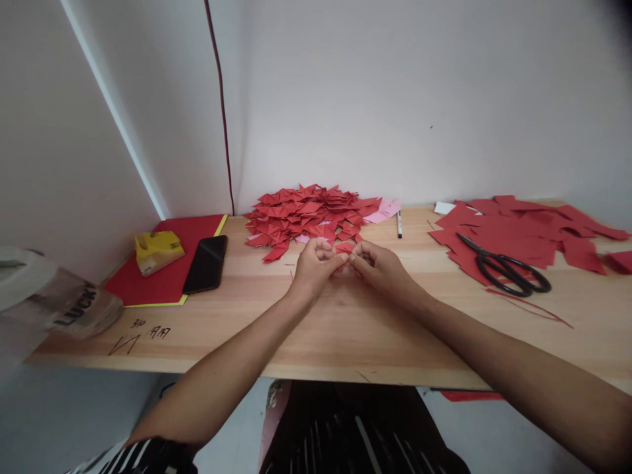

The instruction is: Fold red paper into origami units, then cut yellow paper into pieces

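A small piece of red paper [344, 248] is pinched between my two hands above the middle of the wooden table. My left hand [317, 262] has thumb and fingers closed on its left side. On the other side, my right hand [374, 262] grips it in the same way. Just behind my hands lies a heap of folded red paper pieces [306, 214], with some pink paper [386, 210] at its right edge. The fingertips hide part of the held paper, so its exact folds cannot be made out.
Black scissors [508, 271] rest on flat red paper sheets [523, 230] at the right. A pen [399, 225] lies behind my right hand. At the left are a phone [205, 264], a yellow packet [158, 251], a red sheet [190, 230] and a clear bottle [74, 306].
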The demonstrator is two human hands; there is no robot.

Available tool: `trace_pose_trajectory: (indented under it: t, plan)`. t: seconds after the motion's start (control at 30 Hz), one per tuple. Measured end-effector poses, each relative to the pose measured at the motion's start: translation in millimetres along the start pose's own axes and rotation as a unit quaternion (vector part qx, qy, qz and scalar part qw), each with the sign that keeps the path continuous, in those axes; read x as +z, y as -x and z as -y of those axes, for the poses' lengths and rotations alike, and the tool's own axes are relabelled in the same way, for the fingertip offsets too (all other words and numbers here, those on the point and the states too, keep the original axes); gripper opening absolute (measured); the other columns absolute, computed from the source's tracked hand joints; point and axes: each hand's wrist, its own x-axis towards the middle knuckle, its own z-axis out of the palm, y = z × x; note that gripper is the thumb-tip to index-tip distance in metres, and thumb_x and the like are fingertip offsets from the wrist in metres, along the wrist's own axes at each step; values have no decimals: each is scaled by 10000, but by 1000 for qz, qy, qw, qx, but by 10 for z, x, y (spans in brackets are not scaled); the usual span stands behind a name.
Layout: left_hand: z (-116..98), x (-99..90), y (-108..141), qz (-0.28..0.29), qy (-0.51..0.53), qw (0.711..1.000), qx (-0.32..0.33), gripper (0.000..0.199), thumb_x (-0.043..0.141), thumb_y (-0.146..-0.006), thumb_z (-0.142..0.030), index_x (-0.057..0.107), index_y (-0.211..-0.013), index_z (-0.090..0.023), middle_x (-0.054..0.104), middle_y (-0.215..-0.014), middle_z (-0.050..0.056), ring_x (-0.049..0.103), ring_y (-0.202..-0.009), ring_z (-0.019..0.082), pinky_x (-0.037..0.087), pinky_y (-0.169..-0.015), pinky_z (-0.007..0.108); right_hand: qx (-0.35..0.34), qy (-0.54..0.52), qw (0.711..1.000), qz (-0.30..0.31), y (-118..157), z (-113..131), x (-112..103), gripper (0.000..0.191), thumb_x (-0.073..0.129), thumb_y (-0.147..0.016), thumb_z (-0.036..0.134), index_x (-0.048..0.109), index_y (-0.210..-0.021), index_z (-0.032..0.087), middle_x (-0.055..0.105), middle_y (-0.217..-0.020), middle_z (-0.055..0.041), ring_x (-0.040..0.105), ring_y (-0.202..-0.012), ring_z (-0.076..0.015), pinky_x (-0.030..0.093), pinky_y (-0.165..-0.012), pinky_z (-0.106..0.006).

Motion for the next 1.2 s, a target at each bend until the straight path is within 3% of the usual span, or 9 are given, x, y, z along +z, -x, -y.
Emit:
trace_pose_trajectory:
  t: [0.07,0.2,0.47,0.67,0.8,0.9,1.2]
  plan:
    - [10,-2,-7,15,-24,999,-17,329,747,-673,-348,472,-758,-189,534,-563,-55,468,-461,76,343,-478,210,-9,16,1000,-8,5,14,-1,142,513,-844,273,505,-713,218,539,-619,26,461,-581,-140,346,-568,-268]
    - [35,-33,-26,23,-78,996,27,324,697,-728,-354,447,-616,-183,436,-494,-61,388,-453,64,257,-470,211,-14,16,1000,-4,5,3,10,140,529,-839,288,515,-719,218,536,-615,28,464,-581,-140,340,-563,-266]
    - [34,-63,-34,38,-75,996,35,308,702,-701,-319,465,-567,-176,433,-477,-55,398,-450,68,245,-473,218,32,-87,994,63,-18,-38,20,175,549,-835,333,492,-711,223,531,-555,45,448,-483,-118,330,-479,-249]
    - [-40,-63,-21,40,-17,998,-36,261,704,-686,-315,517,-587,-164,563,-495,-5,468,-426,79,282,-459,214,44,-104,992,59,-20,-17,-18,133,554,-834,323,547,-773,205,573,-622,28,482,-507,-114,359,-489,-247]
    - [-84,-99,-42,31,38,994,-99,263,734,-647,-281,518,-565,-155,559,-491,0,525,-453,90,307,-468,207,13,-142,989,29,-12,-25,-20,142,581,-837,280,539,-955,214,644,-786,-1,621,-714,-155,471,-669,-285]
    - [-100,-116,-50,39,74,988,-128,247,740,-634,-246,520,-577,-150,557,-492,-7,540,-455,91,328,-471,207,-24,-130,991,32,-10,-38,-16,141,564,-854,250,538,-990,224,657,-872,-17,642,-836,-175,478,-775,-312]
    - [-126,-100,-16,65,91,986,-127,203,744,-684,-250,604,-671,-103,684,-657,52,621,-533,98,370,-512,201,-76,-58,995,-10,-33,-76,-48,101,607,-860,298,612,-895,203,631,-799,-11,568,-701,-146,417,-640,-281]
